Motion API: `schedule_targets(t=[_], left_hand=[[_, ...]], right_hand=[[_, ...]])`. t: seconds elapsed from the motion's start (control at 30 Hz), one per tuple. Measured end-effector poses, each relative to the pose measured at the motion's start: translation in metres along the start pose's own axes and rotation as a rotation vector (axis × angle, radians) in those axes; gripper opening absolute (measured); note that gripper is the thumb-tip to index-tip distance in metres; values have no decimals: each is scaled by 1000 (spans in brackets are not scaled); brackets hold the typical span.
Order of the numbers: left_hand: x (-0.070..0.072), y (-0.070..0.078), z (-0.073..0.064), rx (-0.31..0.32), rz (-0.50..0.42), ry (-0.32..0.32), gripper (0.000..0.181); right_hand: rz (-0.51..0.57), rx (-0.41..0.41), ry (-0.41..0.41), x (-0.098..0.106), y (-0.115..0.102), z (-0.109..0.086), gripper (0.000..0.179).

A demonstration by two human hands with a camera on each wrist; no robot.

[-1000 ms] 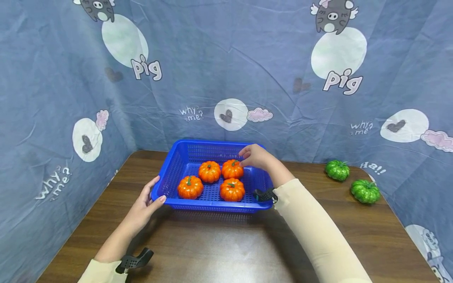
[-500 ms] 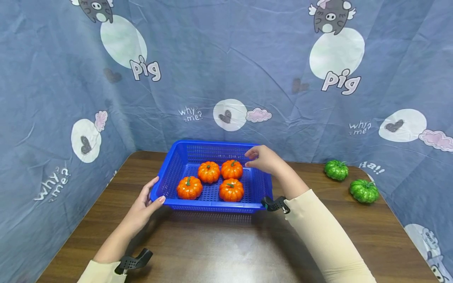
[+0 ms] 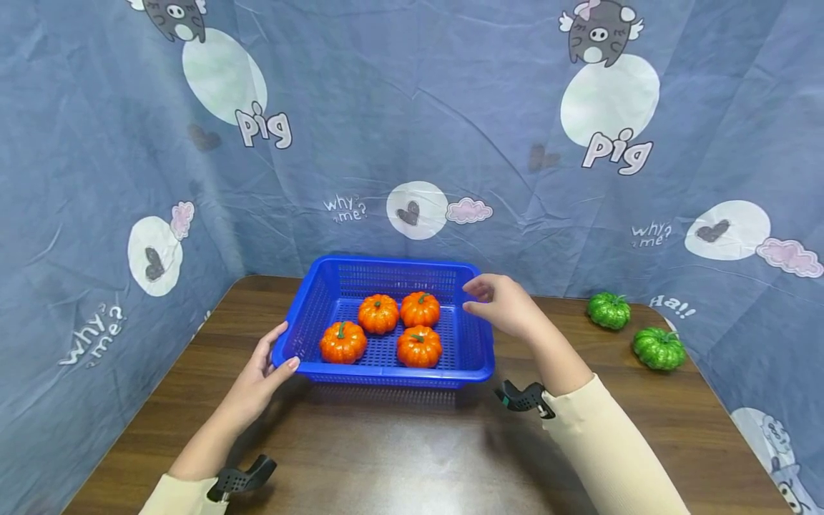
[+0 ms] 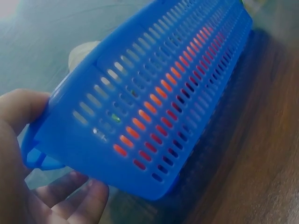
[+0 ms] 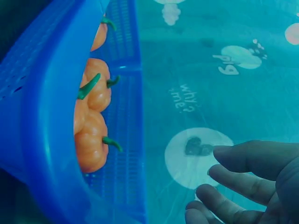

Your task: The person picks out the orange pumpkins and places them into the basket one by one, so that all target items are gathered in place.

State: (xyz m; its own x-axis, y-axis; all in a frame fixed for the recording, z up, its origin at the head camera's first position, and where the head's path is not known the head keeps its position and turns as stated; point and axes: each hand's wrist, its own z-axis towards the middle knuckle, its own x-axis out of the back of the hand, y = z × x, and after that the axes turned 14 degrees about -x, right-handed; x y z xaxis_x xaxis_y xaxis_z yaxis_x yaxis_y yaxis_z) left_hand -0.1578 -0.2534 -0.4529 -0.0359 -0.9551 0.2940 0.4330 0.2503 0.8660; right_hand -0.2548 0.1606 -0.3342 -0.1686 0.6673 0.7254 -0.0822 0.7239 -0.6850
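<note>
A blue plastic basket stands on the wooden table, with several small orange pumpkins on its slotted floor. My left hand grips its left front corner; in the left wrist view the thumb lies over the rim and the fingers curl beneath it. Over the basket's right back corner is my right hand, fingers loosely bent and parted from the thumb. Nothing lies between its fingers in the right wrist view, where three pumpkins show inside the basket and others are hidden behind its rim.
Two green pumpkins, one farther back and one nearer, sit at the right end of the table. A blue printed cloth hangs behind and along both sides.
My right hand has moved rightward and a little nearer, from over the back right pumpkin to the basket's right rim. The left hand keeps its hold, and the pumpkins stay put.
</note>
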Motion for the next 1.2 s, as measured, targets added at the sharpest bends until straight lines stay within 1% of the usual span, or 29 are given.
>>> schedule_targets(t=[0.17,0.27,0.43,0.53,0.67,0.8,0.97,1.1,1.2], left_hand=[[-3,1,1,-7,-14,9,67],[-3,0,1,1,-14,11,68],[-3,2,0,17,-6,18,69],[-4,2,1,9,-1,31,68],[-7,1,1,-21,4,50,65],[-7,1,1,-42,13,55,64],[-5,1,1,-42,35,44,65],[-4,2,1,-48,44,30,65],[-2,2,0,-77,61,27,64]], right_hand=[[21,-2,26,5,9,-9,34],[40,-17,33,6,12,-14,35],[88,-12,47,7,18,-21,34],[117,3,63,9,22,-25,31],[141,22,94,11,27,-30,31],[141,28,150,12,35,-36,30],[148,36,235,14,46,-45,29],[123,55,327,16,55,-52,28],[101,83,400,18,61,-58,28]])
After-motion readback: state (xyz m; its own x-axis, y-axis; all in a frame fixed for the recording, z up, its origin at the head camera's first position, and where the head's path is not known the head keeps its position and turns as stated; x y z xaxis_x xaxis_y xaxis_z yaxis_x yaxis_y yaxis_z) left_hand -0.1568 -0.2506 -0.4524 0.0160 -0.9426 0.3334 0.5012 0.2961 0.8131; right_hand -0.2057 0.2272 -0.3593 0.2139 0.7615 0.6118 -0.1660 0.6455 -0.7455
